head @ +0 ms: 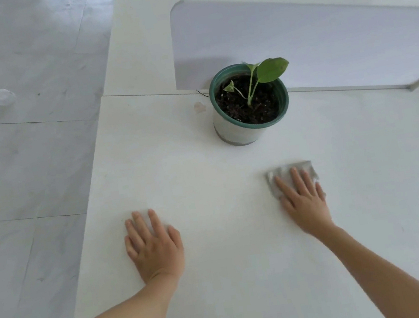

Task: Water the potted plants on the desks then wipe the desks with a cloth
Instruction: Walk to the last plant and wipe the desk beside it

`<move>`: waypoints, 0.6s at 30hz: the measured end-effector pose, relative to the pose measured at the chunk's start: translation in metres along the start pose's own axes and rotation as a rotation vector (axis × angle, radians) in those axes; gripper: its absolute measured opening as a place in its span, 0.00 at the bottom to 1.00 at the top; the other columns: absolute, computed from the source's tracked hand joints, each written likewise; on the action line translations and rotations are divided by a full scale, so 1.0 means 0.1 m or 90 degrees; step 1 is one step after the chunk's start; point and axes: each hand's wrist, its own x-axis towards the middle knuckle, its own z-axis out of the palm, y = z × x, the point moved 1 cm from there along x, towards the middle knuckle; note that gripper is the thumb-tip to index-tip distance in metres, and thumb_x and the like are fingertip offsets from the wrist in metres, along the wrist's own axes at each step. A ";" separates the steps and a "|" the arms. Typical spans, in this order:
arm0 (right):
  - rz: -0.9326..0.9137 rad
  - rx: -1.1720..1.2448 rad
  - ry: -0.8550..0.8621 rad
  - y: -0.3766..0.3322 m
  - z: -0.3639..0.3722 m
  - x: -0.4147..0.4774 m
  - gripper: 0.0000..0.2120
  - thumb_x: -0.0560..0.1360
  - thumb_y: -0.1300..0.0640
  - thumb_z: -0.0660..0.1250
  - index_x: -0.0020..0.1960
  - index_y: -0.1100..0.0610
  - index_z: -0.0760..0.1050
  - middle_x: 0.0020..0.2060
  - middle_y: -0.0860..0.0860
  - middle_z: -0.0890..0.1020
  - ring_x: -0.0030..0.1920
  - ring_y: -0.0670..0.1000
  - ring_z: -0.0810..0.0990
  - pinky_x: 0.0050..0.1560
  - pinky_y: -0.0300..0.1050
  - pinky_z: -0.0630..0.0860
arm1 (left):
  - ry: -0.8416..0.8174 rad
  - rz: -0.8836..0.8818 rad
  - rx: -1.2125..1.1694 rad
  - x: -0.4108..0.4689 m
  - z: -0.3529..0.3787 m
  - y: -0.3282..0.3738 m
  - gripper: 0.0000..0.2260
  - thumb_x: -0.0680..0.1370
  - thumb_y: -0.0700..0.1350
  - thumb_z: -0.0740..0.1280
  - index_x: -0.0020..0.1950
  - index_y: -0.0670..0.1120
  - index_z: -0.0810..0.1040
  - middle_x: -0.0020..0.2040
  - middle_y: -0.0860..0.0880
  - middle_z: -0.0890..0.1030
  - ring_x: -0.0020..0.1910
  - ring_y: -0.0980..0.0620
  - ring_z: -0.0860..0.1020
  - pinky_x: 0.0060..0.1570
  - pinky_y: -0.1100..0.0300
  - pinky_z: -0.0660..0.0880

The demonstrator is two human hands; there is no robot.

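Desk (219,278) white w/ right hand (304,199) grip flat on cloth (292,174), left hand (154,244) flat.

One potted plant (249,102), one grey cloth (290,174), one white desk (207,186), one divider panel (320,35), two hands: left (153,245), right (303,199).

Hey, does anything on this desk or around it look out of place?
Two things: a small smudge on the desk just left of the plant pot, and a clear, cup-like thing lying on the floor.
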 end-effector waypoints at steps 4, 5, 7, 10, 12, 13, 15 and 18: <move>0.374 0.173 0.016 -0.13 -0.09 0.02 0.24 0.78 0.50 0.51 0.73 0.40 0.52 0.77 0.52 0.47 0.76 0.53 0.42 0.74 0.57 0.40 | -0.003 0.004 -0.014 0.01 0.00 0.00 0.26 0.72 0.49 0.51 0.63 0.36 0.74 0.64 0.31 0.72 0.64 0.30 0.70 0.58 0.37 0.68; 0.390 0.191 0.007 -0.31 -0.06 -0.04 0.25 0.78 0.50 0.51 0.74 0.41 0.52 0.77 0.52 0.47 0.76 0.54 0.42 0.73 0.57 0.40 | 0.004 0.004 -0.021 0.01 0.00 -0.01 0.27 0.72 0.49 0.50 0.63 0.36 0.73 0.65 0.31 0.72 0.64 0.30 0.70 0.59 0.38 0.67; 0.325 0.185 -0.032 -0.79 0.07 -0.22 0.25 0.77 0.50 0.53 0.73 0.42 0.53 0.77 0.54 0.48 0.76 0.56 0.44 0.73 0.58 0.42 | 0.019 0.004 -0.038 0.00 -0.02 -0.02 0.31 0.71 0.51 0.46 0.67 0.38 0.71 0.69 0.33 0.67 0.69 0.32 0.65 0.63 0.40 0.62; 0.096 0.091 -0.033 -1.50 0.30 -0.68 0.27 0.67 0.47 0.56 0.66 0.44 0.70 0.69 0.56 0.71 0.69 0.60 0.67 0.66 0.63 0.63 | -0.001 0.016 -0.040 -0.03 -0.04 -0.07 0.33 0.71 0.53 0.41 0.75 0.44 0.58 0.77 0.41 0.54 0.76 0.41 0.50 0.69 0.49 0.49; -0.053 0.050 -0.060 -1.87 0.44 -0.99 0.26 0.63 0.46 0.56 0.60 0.41 0.74 0.62 0.54 0.79 0.65 0.59 0.70 0.66 0.59 0.64 | -0.015 0.008 -0.082 0.01 -0.08 -0.11 0.25 0.78 0.50 0.47 0.76 0.48 0.53 0.78 0.46 0.48 0.77 0.46 0.45 0.70 0.53 0.46; -0.127 0.037 -0.089 -2.01 0.48 -1.13 0.26 0.63 0.46 0.56 0.60 0.39 0.73 0.61 0.52 0.79 0.66 0.57 0.69 0.66 0.59 0.62 | -0.035 -0.006 -0.127 0.04 -0.14 -0.13 0.23 0.80 0.48 0.50 0.76 0.49 0.54 0.78 0.48 0.47 0.77 0.48 0.44 0.71 0.54 0.46; -0.257 -0.020 -0.156 -2.21 0.51 -1.35 0.24 0.64 0.44 0.54 0.59 0.36 0.72 0.63 0.48 0.78 0.66 0.55 0.72 0.65 0.59 0.68 | -0.072 -0.014 -0.232 0.08 -0.27 -0.18 0.22 0.81 0.46 0.54 0.75 0.48 0.58 0.78 0.50 0.50 0.77 0.51 0.46 0.71 0.54 0.47; -0.414 -0.088 -0.207 -2.27 0.48 -1.46 0.23 0.67 0.44 0.52 0.60 0.34 0.71 0.66 0.47 0.75 0.67 0.53 0.72 0.64 0.57 0.66 | -0.119 0.009 -0.388 0.02 -0.44 -0.30 0.27 0.77 0.47 0.59 0.75 0.45 0.57 0.77 0.46 0.55 0.76 0.50 0.51 0.73 0.52 0.49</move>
